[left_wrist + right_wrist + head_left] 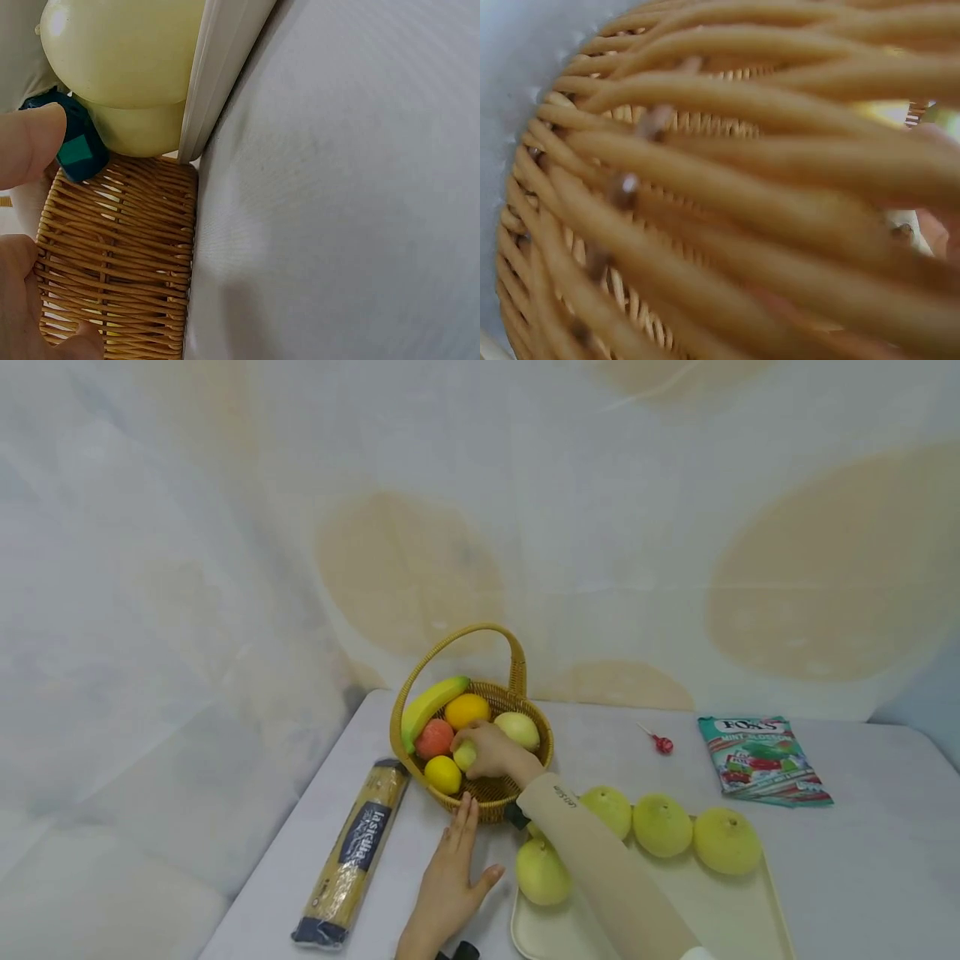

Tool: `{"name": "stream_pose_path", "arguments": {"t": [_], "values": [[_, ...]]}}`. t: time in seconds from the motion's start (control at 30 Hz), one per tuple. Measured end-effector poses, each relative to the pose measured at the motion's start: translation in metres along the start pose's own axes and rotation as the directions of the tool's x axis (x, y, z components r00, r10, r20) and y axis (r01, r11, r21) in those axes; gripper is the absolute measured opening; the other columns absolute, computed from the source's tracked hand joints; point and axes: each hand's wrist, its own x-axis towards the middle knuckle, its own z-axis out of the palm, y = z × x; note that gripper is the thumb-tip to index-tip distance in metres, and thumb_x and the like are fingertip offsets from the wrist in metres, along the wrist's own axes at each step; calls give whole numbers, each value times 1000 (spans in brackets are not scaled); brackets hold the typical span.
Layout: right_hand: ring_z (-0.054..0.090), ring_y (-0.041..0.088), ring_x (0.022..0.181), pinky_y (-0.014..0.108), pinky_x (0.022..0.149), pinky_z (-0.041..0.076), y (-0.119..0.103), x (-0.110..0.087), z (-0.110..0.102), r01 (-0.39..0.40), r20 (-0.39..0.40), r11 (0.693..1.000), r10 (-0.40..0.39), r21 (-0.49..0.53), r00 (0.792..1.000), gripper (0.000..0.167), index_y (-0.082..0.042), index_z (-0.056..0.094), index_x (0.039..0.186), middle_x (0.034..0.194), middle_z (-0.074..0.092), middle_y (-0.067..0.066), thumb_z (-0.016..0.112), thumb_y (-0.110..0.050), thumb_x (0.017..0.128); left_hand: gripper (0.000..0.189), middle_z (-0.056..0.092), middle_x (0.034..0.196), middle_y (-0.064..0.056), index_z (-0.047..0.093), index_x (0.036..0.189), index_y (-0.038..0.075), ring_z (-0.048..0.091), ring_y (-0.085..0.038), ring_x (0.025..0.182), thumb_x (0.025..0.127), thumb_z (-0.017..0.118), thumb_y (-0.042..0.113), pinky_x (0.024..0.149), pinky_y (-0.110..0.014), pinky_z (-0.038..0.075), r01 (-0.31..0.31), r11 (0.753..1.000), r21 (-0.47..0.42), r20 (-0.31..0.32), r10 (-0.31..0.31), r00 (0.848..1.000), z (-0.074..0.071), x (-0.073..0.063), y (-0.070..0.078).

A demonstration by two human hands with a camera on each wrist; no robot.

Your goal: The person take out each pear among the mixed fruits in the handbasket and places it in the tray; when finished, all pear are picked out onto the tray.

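Noodle pack wording: "la sicilia" on the dark label of the long clear pack [358, 852], which lies on the table [885, 868] to the left of the basket [491, 811].
Sweet bag wording: "FOX'S" in large letters on the green bag [763, 762], with "MINT" and a less clear word underneath.
Sleeve wording: small dark lettering on the beige sleeve [607, 864], too small to read surely.
Right hand [495, 753]: inside the basket, fingers curled and pinching a round yellow-green fruit [465, 755].
Held fruit: within the basket, between the red fruit [434, 739] and the hand, just above the lemon [443, 774].
Left hand [447, 877]: fingers straight and close together, thumb spread away, fingertips touching the basket's near side.
In the way: the sleeve crosses the tray [723, 914] and hides part of it; basket weave fills most of the right wrist view, so those fingers barely show there.
Basket count: six fruits, namely one banana [435, 706], one orange [468, 712], one red, one lemon, one pale green [517, 731] and the held one.
Pomelo count: four plain to see on the tray [pomelos [662, 824]], a fifth partly behind the sleeve.
Lollipop count: one, red-wrapped lollipop [663, 744], left of the bag.
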Motion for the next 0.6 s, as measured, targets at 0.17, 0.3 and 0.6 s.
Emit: {"name": "stream_pose_path", "arguments": {"t": [0.17,0.3,0.6], "values": [[46,33,131,49,109,41,1,-1,2,16,-37,999,-18,-47,999,44,-19,66,117,141,50,15,79,-8,76,88,16,163,-8,17,156,10,30,-32,145,89,64,42,111,-54,37,-14,1000,12,-15,14,1000,1,1,0],[47,36,130,51,110,39,3,-4,5,10,-60,997,-15,-80,998,49,-20,64,119,138,52,15,81,-11,74,88,15,164,-7,17,156,11,30,-33,145,89,64,42,111,-55,37,-6,1000,-12,-4,6,1000,4,0,0],[57,21,87,30,73,50,1,-9,-9,3,-82,962,20,273,996,53,-14,56,125,115,63,8,75,-11,75,87,17,163,-9,19,155,9,31,-34,144,89,65,42,110,-55,38,-10,1000,7,-17,11,1000,2,0,0]]}}
